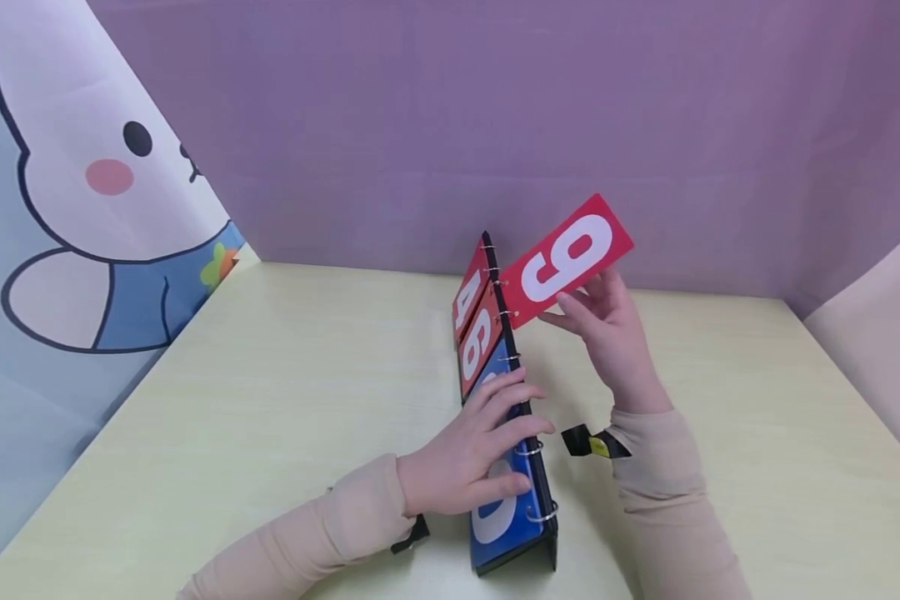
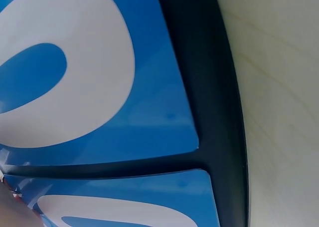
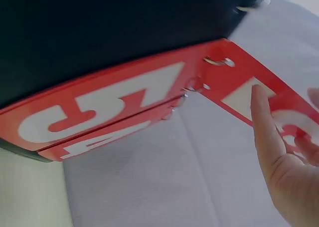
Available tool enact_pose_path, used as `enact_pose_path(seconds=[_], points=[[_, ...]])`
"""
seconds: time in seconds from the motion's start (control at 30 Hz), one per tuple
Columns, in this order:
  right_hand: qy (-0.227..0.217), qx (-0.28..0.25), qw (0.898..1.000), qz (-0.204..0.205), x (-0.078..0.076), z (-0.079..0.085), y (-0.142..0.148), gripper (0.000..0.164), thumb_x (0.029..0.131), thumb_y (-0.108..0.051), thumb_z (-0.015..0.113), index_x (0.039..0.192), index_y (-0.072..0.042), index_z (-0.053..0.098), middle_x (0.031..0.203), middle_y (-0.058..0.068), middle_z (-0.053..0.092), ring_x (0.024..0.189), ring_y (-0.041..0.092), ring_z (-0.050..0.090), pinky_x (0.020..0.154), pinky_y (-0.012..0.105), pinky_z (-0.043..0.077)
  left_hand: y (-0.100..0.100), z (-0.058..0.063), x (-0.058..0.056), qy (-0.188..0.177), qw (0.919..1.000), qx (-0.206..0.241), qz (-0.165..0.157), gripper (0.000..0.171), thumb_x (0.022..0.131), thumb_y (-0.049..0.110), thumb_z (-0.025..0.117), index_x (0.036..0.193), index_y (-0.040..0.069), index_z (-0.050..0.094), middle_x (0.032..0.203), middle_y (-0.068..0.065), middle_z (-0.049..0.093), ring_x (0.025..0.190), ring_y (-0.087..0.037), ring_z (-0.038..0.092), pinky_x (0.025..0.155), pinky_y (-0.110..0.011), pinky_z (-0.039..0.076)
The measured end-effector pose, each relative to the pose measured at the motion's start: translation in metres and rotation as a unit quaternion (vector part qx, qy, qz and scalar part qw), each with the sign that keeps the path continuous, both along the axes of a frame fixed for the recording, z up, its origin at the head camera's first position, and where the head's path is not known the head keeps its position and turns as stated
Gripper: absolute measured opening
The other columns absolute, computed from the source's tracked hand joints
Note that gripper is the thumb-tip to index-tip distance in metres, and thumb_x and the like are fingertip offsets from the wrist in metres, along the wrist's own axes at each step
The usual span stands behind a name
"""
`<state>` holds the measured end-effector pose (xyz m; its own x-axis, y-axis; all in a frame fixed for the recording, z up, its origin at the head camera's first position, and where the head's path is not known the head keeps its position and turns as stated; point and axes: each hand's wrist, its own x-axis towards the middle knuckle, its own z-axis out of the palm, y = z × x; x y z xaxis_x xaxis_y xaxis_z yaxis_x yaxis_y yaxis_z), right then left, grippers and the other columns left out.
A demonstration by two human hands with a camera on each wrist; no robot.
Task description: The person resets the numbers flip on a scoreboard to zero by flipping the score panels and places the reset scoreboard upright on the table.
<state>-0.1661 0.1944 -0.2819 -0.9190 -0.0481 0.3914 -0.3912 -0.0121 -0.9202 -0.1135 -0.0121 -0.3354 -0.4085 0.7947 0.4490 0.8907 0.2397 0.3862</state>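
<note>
A tabletop flip scoreboard (image 1: 468, 458) stands like a tent on the table, its red and blue number cards hung on metal rings along the top edge. My left hand (image 1: 465, 454) lies across the blue cards (image 2: 164, 129), fingers spread toward the ringed edge. On the far right, my right hand (image 1: 611, 325) holds a raised red card (image 1: 513, 304) with a white 9, thumb on its lower edge and fingers partly behind it. The right wrist view shows the right hand (image 3: 294, 172) against the card's other face (image 3: 224, 80).
Red cards reading 4 (image 1: 465, 300) and 6 (image 1: 476, 346) lie on the board's left slope. Its other slope carries a red 5 card (image 3: 104, 105). The pale table (image 1: 330, 350) ends at a purple backdrop (image 1: 435, 125); a cartoon cloth (image 1: 67, 200) hangs at left.
</note>
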Motion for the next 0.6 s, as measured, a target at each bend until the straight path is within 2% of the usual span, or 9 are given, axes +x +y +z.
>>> enact_pose_path(seconds=[0.23, 0.37, 0.5, 0.6], points=[[-0.011, 0.043, 0.999, 0.011, -0.004, -0.008, -0.01, 0.059, 0.094, -0.01, 0.057, 0.145, -0.017, 0.03, 0.135, 0.01, 0.046, 0.113, 0.019, 0.055, 0.084, 0.024, 0.054, 0.0, 0.0, 0.0, -0.001, 1.0, 0.0, 0.001, 0.066, 0.094, 0.063, 0.014, 0.131, 0.018, 0.044, 0.148, -0.007, 0.028, 0.144, -0.027, 0.01, 0.114, -0.05, 0.023], [-0.007, 0.101, 0.995, 0.006, -0.005, -0.011, -0.015, 0.059, 0.093, -0.011, 0.059, 0.145, -0.016, 0.031, 0.134, 0.011, 0.047, 0.111, 0.022, 0.056, 0.087, 0.026, 0.053, 0.0, 0.0, 0.0, 0.001, 1.0, 0.0, -0.003, 0.064, 0.094, 0.062, 0.014, 0.131, 0.019, 0.043, 0.147, -0.007, 0.028, 0.144, -0.028, 0.01, 0.114, -0.05, 0.023], [0.019, 0.163, 0.986, -0.007, -0.006, -0.013, -0.019, 0.056, 0.092, -0.01, 0.061, 0.143, -0.011, 0.038, 0.132, 0.013, 0.053, 0.111, 0.027, 0.058, 0.091, 0.036, 0.052, -0.001, 0.0, 0.0, 0.021, 0.9998, 0.004, -0.004, 0.064, 0.095, 0.061, 0.013, 0.131, 0.018, 0.043, 0.146, -0.009, 0.03, 0.144, -0.029, 0.011, 0.115, -0.05, 0.022], [0.055, 0.184, 0.981, -0.021, -0.007, -0.015, -0.023, 0.044, 0.089, -0.004, 0.063, 0.132, -0.003, 0.052, 0.125, 0.016, 0.059, 0.106, 0.03, 0.061, 0.091, 0.044, 0.051, 0.0, 0.0, -0.001, 0.05, 0.9987, 0.011, -0.005, 0.064, 0.096, 0.059, 0.012, 0.129, 0.016, 0.044, 0.144, -0.01, 0.031, 0.143, -0.03, 0.014, 0.115, -0.049, 0.02]])
